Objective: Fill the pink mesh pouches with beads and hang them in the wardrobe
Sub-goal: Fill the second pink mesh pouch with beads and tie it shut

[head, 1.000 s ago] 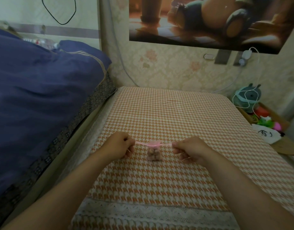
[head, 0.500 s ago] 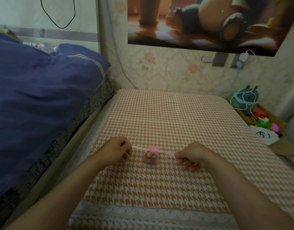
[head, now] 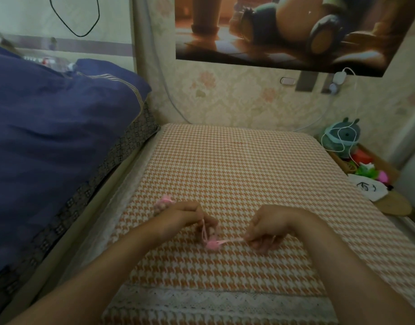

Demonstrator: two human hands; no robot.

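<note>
Previously, in the head view, the two cords ran in one straight line with the pink mesh pouch midway between the hands. Now the pink mesh pouch (head: 211, 244) lies on the houndstooth cover (head: 237, 174) just below the left hand (head: 183, 215), closer to it than to the right hand (head: 270, 227). The left fingers are curled and pinch the left cord (head: 203, 231), which drops steeply to the pouch. The right thumb and forefinger pinch the right cord (head: 232, 241), drawn taut sideways. The pouch mouth is gathered into a pink ruffle; its contents are too blurred to tell. A second pink pouch (head: 163, 203) has come into view beyond the left wrist.
</note>
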